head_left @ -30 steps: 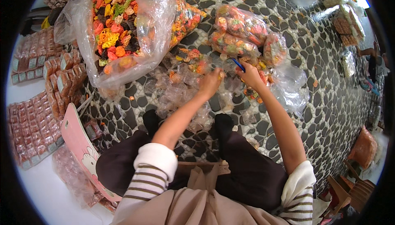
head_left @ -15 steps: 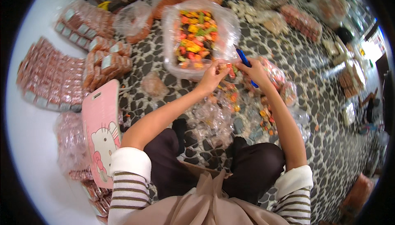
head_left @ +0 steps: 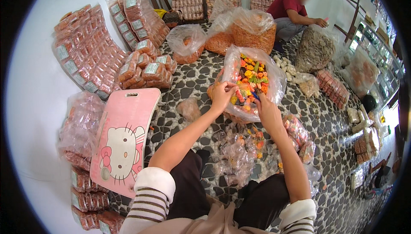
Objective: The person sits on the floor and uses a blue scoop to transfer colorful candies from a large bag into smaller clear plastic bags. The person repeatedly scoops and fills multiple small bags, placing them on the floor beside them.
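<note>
Dark stone-patterned floor, blue tool over an open clear bag of colourful pieces, your right hand with fingers closed on it, your left hand just beside, its grip unclear, crumpled wrappers nearer you.

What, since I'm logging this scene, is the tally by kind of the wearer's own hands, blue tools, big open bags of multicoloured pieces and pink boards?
Own hands, left hand and right hand: 2
Blue tool, in the right hand: 1
Big open bag of multicoloured pieces: 1
Pink board: 1
Total: 5
</note>
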`<state>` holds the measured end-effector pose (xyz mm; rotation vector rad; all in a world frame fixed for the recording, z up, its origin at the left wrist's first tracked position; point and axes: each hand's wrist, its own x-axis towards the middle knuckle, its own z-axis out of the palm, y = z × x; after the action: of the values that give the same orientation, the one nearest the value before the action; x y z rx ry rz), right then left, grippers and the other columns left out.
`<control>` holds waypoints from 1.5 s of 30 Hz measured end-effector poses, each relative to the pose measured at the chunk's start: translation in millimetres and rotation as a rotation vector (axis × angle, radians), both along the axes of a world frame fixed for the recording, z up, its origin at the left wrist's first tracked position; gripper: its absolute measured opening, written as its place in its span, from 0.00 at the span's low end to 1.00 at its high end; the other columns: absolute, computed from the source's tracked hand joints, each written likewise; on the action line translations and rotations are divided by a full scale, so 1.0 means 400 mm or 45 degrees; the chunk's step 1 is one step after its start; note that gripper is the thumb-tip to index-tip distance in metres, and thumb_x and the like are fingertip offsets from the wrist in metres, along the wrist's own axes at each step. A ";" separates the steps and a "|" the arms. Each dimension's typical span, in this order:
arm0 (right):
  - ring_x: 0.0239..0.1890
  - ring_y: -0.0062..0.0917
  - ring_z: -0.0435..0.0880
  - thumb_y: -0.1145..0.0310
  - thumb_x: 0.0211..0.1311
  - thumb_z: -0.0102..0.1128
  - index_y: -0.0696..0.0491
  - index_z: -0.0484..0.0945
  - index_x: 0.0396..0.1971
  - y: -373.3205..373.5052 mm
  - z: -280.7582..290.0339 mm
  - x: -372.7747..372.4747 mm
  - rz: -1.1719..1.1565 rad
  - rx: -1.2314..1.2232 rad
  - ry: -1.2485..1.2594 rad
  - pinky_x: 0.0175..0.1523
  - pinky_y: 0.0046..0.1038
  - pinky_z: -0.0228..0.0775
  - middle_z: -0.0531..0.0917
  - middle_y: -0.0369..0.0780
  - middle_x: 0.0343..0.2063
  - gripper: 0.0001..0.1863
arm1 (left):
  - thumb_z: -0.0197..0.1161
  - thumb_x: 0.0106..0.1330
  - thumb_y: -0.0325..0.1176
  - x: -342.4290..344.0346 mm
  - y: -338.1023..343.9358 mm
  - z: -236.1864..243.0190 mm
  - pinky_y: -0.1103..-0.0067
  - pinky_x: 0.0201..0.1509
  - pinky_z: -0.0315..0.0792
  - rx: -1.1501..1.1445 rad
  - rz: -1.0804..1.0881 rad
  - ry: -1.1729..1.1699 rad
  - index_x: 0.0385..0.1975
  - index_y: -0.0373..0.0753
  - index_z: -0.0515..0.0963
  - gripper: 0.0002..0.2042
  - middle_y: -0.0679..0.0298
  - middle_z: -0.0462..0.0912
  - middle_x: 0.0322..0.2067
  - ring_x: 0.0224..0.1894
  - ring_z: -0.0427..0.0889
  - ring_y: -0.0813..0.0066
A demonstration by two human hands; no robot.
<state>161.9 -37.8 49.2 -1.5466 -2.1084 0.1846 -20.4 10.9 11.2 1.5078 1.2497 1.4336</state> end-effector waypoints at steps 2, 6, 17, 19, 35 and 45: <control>0.28 0.44 0.79 0.63 0.62 0.46 0.56 0.64 0.32 -0.010 -0.005 -0.009 0.005 0.050 -0.155 0.29 0.39 0.71 0.78 0.46 0.27 0.11 | 0.61 0.58 0.34 -0.006 0.004 -0.004 0.83 0.34 0.70 0.090 0.084 0.071 0.30 0.32 0.75 0.10 0.62 0.81 0.26 0.30 0.78 0.80; 0.26 0.41 0.80 0.63 0.61 0.47 0.55 0.65 0.32 -0.002 -0.020 -0.020 -0.028 0.103 -0.213 0.26 0.36 0.72 0.78 0.45 0.25 0.10 | 0.61 0.57 0.33 0.002 0.004 -0.003 0.81 0.34 0.70 0.265 0.117 0.192 0.28 0.33 0.75 0.09 0.61 0.79 0.26 0.30 0.78 0.77; 0.24 0.40 0.81 0.71 0.57 0.48 0.58 0.65 0.31 0.011 -0.037 -0.038 -0.020 0.032 -0.206 0.25 0.36 0.73 0.79 0.48 0.23 0.06 | 0.59 0.58 0.27 0.028 -0.017 0.021 0.78 0.34 0.69 0.520 0.077 0.181 0.29 0.33 0.71 0.05 0.61 0.74 0.26 0.30 0.76 0.71; 0.25 0.41 0.81 0.71 0.57 0.48 0.58 0.65 0.31 0.005 -0.035 -0.040 -0.014 0.011 -0.185 0.26 0.37 0.73 0.79 0.48 0.21 0.07 | 0.58 0.58 0.26 0.025 -0.018 0.020 0.80 0.33 0.70 0.514 0.143 0.196 0.29 0.33 0.73 0.04 0.61 0.75 0.27 0.30 0.77 0.75; 0.14 0.15 0.66 0.54 0.56 0.57 0.55 0.70 0.36 0.062 -0.127 0.019 -0.093 -0.306 0.923 0.19 0.20 0.59 0.72 0.32 0.15 0.19 | 0.54 0.63 0.33 0.061 -0.019 -0.037 0.78 0.40 0.68 0.280 0.054 0.056 0.34 0.33 0.67 0.09 0.60 0.75 0.29 0.35 0.75 0.75; 0.22 0.25 0.77 0.68 0.49 0.63 0.60 0.76 0.28 0.060 -0.119 0.031 -0.160 -0.126 0.846 0.29 0.29 0.65 0.79 0.41 0.19 0.10 | 0.59 0.61 0.36 0.087 -0.002 -0.046 0.83 0.35 0.69 -0.056 -0.145 -0.062 0.31 0.31 0.74 0.11 0.66 0.79 0.29 0.29 0.75 0.81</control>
<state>174.3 -13.8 1.7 -1.4086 -1.4940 0.6653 14.3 10.0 -7.2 1.4823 1.1402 1.3523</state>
